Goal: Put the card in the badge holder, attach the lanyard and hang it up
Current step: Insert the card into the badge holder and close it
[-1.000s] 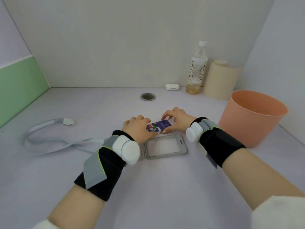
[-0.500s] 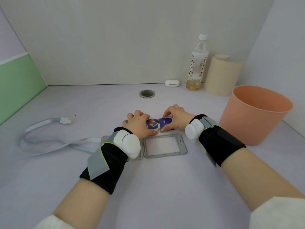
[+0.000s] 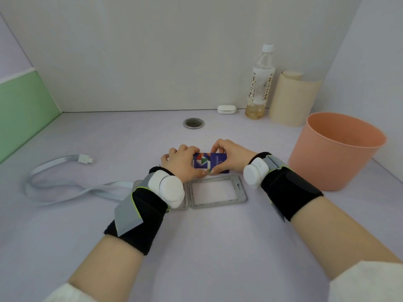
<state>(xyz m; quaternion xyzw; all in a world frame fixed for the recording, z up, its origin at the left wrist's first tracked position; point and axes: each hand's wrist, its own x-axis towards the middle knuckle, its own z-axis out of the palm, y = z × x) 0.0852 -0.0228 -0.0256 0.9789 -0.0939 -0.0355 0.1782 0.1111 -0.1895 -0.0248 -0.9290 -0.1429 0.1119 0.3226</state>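
Observation:
A blue card [image 3: 214, 163] with a coloured pattern is held between both hands, just beyond the badge holder. My left hand [image 3: 182, 165] pinches its left end and my right hand [image 3: 232, 155] pinches its right end. The grey badge holder [image 3: 218, 205] lies open and flat on the table under my wrists; its left half is mostly hidden by my left wrist. A pale grey lanyard [image 3: 63, 186] lies looped on the table at the left, with its white clip [image 3: 85, 159] at the far end.
A salmon bucket [image 3: 333, 153] stands at the right. Against the back wall are a clear bottle [image 3: 260, 88], a beige roll [image 3: 292, 99] and a small white case [image 3: 226, 109]. A round metal grommet [image 3: 194, 123] is set in the table.
Both hands have drawn the card slightly nearer and tilted it more upright. The view has shifted a little; the holder and lanyard lie as before.

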